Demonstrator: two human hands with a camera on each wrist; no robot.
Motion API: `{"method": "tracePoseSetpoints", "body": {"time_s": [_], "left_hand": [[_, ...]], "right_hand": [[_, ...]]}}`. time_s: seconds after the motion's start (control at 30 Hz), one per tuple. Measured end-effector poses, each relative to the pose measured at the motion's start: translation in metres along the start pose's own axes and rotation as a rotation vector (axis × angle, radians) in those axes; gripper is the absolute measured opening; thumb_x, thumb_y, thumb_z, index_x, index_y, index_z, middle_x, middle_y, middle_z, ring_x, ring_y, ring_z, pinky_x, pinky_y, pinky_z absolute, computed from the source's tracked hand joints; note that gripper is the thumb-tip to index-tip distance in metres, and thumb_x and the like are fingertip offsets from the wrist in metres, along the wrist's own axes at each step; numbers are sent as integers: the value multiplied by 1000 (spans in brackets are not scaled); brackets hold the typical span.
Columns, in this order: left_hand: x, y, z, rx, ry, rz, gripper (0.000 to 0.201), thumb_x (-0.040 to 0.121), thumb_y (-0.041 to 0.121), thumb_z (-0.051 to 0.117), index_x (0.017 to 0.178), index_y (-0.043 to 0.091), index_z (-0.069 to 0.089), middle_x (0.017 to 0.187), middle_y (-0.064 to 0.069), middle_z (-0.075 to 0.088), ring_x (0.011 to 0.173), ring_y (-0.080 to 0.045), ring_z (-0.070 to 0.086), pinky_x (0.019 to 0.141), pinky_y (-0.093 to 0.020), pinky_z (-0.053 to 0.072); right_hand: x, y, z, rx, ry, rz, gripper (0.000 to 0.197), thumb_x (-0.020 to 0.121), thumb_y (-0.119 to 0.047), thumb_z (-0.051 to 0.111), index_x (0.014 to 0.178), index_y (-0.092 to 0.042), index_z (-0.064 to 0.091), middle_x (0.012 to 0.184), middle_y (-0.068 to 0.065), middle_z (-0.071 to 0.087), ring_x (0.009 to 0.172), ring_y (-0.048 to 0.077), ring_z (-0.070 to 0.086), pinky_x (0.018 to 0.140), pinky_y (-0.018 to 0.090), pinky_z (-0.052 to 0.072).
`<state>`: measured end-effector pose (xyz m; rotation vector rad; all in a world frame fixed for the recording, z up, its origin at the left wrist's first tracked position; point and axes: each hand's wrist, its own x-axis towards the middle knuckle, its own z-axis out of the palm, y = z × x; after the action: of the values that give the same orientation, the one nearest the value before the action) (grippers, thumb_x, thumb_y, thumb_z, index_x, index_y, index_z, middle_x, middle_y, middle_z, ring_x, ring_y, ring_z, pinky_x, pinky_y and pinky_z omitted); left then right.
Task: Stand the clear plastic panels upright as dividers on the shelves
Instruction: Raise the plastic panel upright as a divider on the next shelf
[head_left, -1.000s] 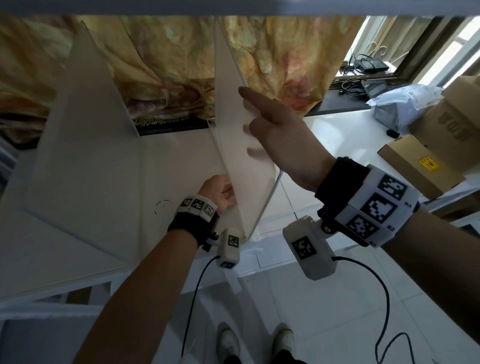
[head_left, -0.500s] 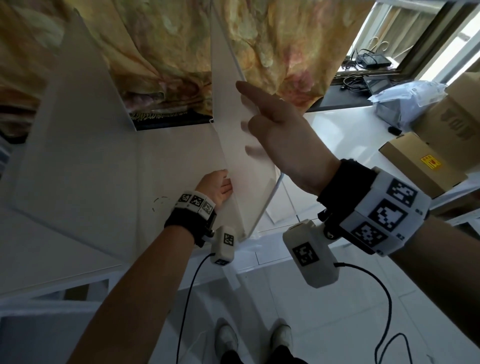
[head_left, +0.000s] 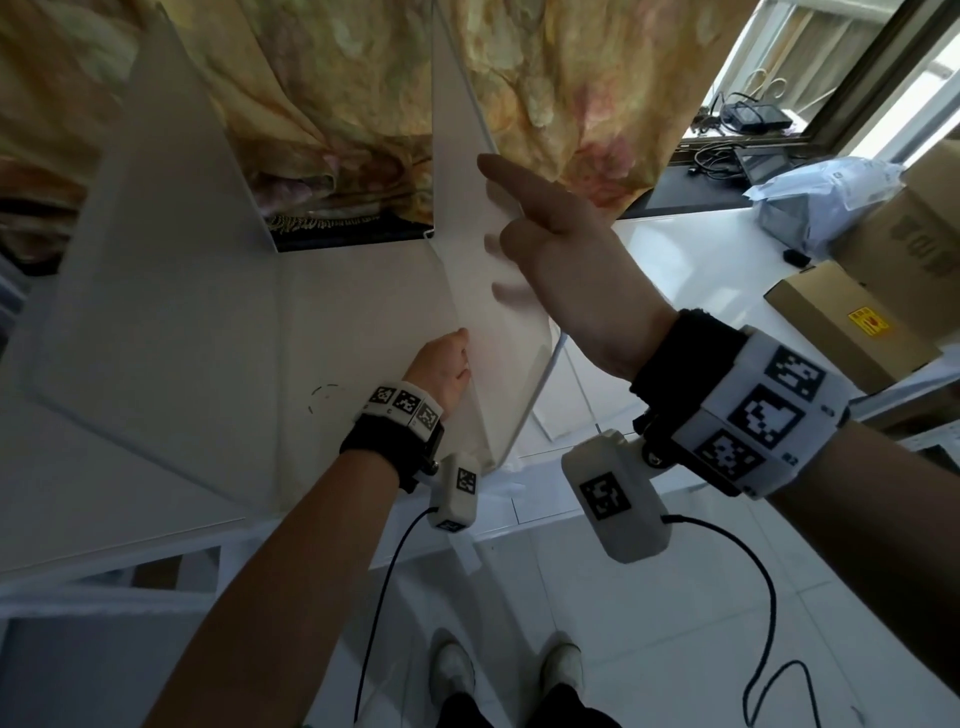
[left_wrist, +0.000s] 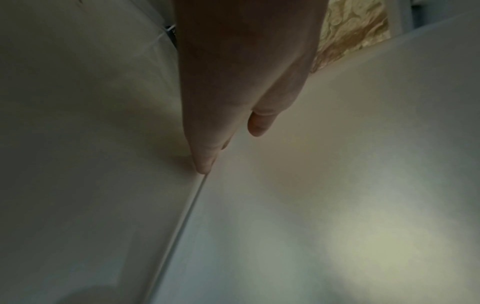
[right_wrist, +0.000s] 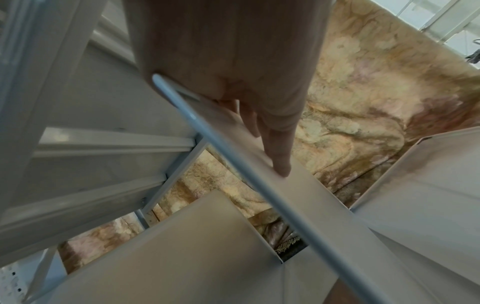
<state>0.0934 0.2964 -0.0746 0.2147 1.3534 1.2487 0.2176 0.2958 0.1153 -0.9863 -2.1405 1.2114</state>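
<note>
A frosted clear panel (head_left: 462, 208) stands upright on the white shelf (head_left: 337, 312), leaning slightly. My right hand (head_left: 524, 234) grips its upper front edge, thumb on the near face and fingers showing blurred through the plastic. In the right wrist view a fingertip (right_wrist: 283, 168) lies on the panel (right_wrist: 306, 197). My left hand (head_left: 441, 366) is low at the panel's foot. In the left wrist view its straight fingers (left_wrist: 205, 164) touch the seam between panel (left_wrist: 337, 164) and shelf (left_wrist: 78, 144). A second panel (head_left: 171, 208) stands upright further left.
A flowered curtain (head_left: 337, 104) hangs behind the shelf. Cardboard boxes (head_left: 852, 327) and a grey parcel bag (head_left: 831, 192) lie on the white surface to the right. More sheets (head_left: 571, 395) lie flat beside the shelf. White rack bars (right_wrist: 103, 139) run overhead.
The head view has tipped slightly. Both hands stay on the middle panel, which stands about as it did.
</note>
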Motion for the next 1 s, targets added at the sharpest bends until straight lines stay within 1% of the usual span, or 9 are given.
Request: {"method": "tracePoseSetpoints", "body": {"time_s": [0.17, 0.37, 0.43, 0.5, 0.57, 0.67, 0.77, 0.9, 1.0], "left_hand": [[-5, 3, -1, 5, 21, 19, 24, 102, 19, 37, 79, 24, 45, 81, 9, 41, 69, -1, 39, 63, -16, 34], [-12, 21, 7, -15, 6, 12, 33, 102, 24, 36, 69, 24, 36, 68, 5, 31, 56, -7, 31, 57, -15, 37], [-18, 29, 10, 13, 14, 36, 32, 101, 30, 39, 70, 22, 38, 69, 4, 34, 58, -8, 36, 68, -18, 41], [-20, 31, 11, 4, -24, 46, 24, 102, 33, 39, 97, 16, 55, 95, 3, 52, 88, -9, 54, 99, -26, 41], [-22, 32, 8, 2, -34, 59, 30, 102, 34, 38, 114, 11, 54, 113, 1, 51, 108, -10, 52, 108, -27, 33], [-30, 33, 6, 5, -14, 64, 27, 101, 36, 39, 78, 22, 43, 78, 6, 37, 71, -6, 41, 87, -22, 37], [-40, 38, 4, 13, 10, 93, 29, 99, 38, 41, 73, 26, 37, 71, 8, 29, 61, -7, 30, 63, -20, 31], [-45, 49, 0, -2, 15, 133, 34, 99, 43, 39, 70, 26, 36, 70, 8, 32, 60, -6, 30, 57, -22, 25], [-46, 54, -3, -7, 5, 165, 34, 99, 44, 38, 71, 25, 39, 72, 8, 35, 62, -6, 32, 58, -21, 26]], "right_hand": [[3, 3, -1, -32, 10, -12, 56, 93, -11, 40, 146, -28, 41, 125, 4, 60, 100, 36, 62, 82, 54, 54], [6, -3, -4, -30, 7, 32, 55, 96, -10, 40, 148, -25, 39, 74, -20, 50, 68, 22, 50, 73, 52, 55], [4, -9, -5, -42, -17, 40, 55, 96, -11, 39, 149, -27, 38, 96, -1, 67, 79, 32, 59, 75, 57, 56], [3, -11, -6, -38, -33, 53, 56, 96, -13, 38, 150, -28, 36, 128, 11, 60, 104, 46, 61, 78, 62, 53], [1, -14, -5, -14, -48, 66, 56, 97, -13, 36, 150, -28, 34, 149, 7, 44, 113, 49, 56, 81, 63, 52], [-1, -17, -4, 3, -42, 68, 55, 97, -11, 36, 150, -26, 36, 140, 7, 53, 109, 48, 57, 81, 64, 51], [-1, -17, -4, -14, -11, 61, 54, 97, -11, 38, 149, -27, 38, 114, 5, 63, 105, 45, 59, 82, 58, 52], [2, -12, -5, 22, 18, 80, 52, 97, -14, 40, 146, -31, 42, 77, -12, 48, 75, 15, 47, 71, 26, 45], [3, -10, -7, 94, -18, 93, 47, 100, -23, 44, 146, -32, 42, 114, -14, 56, 118, 15, 51, 101, 26, 41]]}}
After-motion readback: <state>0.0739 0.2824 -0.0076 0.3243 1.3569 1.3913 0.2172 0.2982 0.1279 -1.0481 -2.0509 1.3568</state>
